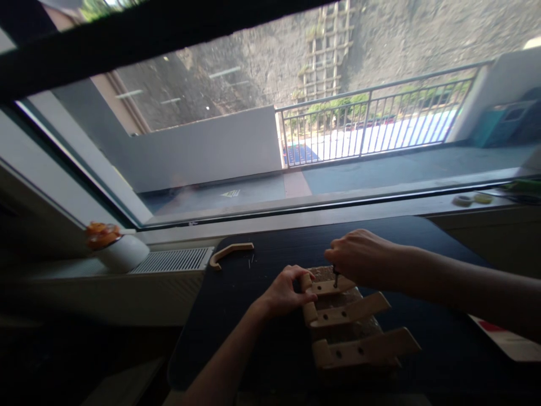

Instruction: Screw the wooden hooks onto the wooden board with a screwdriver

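In the head view, my left hand grips the near end of the farthest wooden hook, thumb and fingers around it. Above the same hook, my right hand is closed around a slim dark metal driver that stands upright. Its tip meets the wood at a hole; the fist hides its handle, so its exact kind is unclear. Closer to me lie a second wooden hook and a third wooden hook, each showing two dark holes. Beneath the hooks is crinkled clear wrapping.
On the dark table, a loose bent wooden hook lies at the far left beside thin screws. A white pot stands by the radiator. Tape rolls sit on the windowsill. A flat board lies at right.
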Demonstrator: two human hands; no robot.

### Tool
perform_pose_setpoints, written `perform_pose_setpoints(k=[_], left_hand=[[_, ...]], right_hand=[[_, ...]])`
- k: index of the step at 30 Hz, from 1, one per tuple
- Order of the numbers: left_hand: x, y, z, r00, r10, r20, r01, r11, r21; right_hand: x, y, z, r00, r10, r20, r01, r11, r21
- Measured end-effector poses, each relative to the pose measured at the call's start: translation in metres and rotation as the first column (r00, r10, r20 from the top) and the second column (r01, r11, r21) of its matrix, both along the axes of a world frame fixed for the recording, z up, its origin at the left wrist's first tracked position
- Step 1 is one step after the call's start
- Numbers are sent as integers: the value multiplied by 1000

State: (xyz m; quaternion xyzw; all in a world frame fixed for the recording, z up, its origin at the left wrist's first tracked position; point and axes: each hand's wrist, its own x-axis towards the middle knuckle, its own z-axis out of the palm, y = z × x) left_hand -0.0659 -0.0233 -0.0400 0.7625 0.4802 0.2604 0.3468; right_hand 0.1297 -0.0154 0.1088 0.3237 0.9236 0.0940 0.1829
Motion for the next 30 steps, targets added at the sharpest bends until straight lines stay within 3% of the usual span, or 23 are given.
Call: perform_pose_setpoints(k=[5, 9, 12, 15, 18, 24, 30], left_hand=[[8, 7, -7, 996, -42, 85, 37, 997, 64], [2, 9, 11, 994, -87, 65, 88, 996, -13], [5, 12, 35, 975, -193, -114, 192, 981, -17], [22, 16, 52, 872, -257, -417, 276, 961, -16], [42, 18, 54, 801, -176, -572, 230, 973, 22], [57, 18, 44, 793, -94, -602, 193, 976, 103], [54, 23, 44, 816, -116, -566, 124, 992, -25]], right_hand=[[1, 0, 2, 998, -56, -6, 55, 998, -25], [6, 4, -2, 998, -40, -37, 39, 999, -25], [8, 6, -5, 998, -33, -61, 31, 999, -29], [6, 7, -5, 997, -7, -71, 5, 999, -32], [3, 6, -2, 998, 1, -65, -4, 999, -45], [-1, 4, 4, 1000, -3, 7, 3, 998, -68], [0, 8, 6, 995, -93, -22, 92, 996, -15]])
